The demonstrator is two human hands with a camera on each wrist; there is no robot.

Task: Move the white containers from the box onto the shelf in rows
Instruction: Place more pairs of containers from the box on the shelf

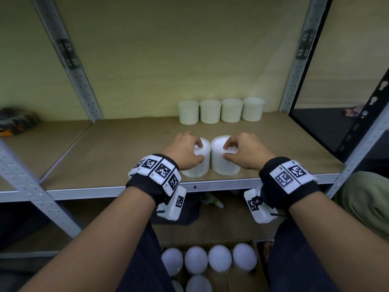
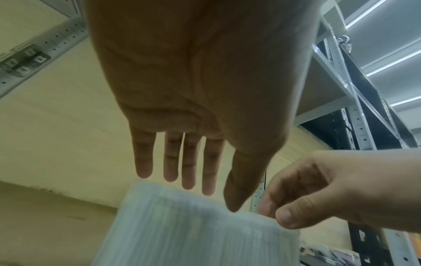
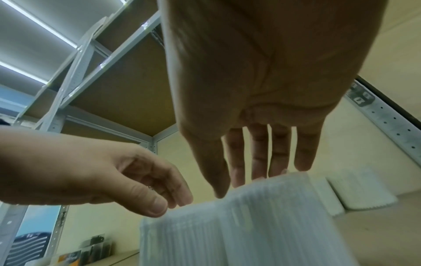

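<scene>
Two white ribbed containers stand side by side near the front edge of the brown shelf board. My left hand holds the left container by its top, fingers over the far rim and thumb on the near side. In the same way my right hand grips the right container. The left wrist view shows my left hand at the rim of its container. In the right wrist view the right hand clasps its container. Several containers form a row at the back.
Below me, between my legs, an open cardboard box holds several more white containers. Grey perforated uprights frame the bay. Dark items lie in the left bay. A black shelf unit adjoins on the right.
</scene>
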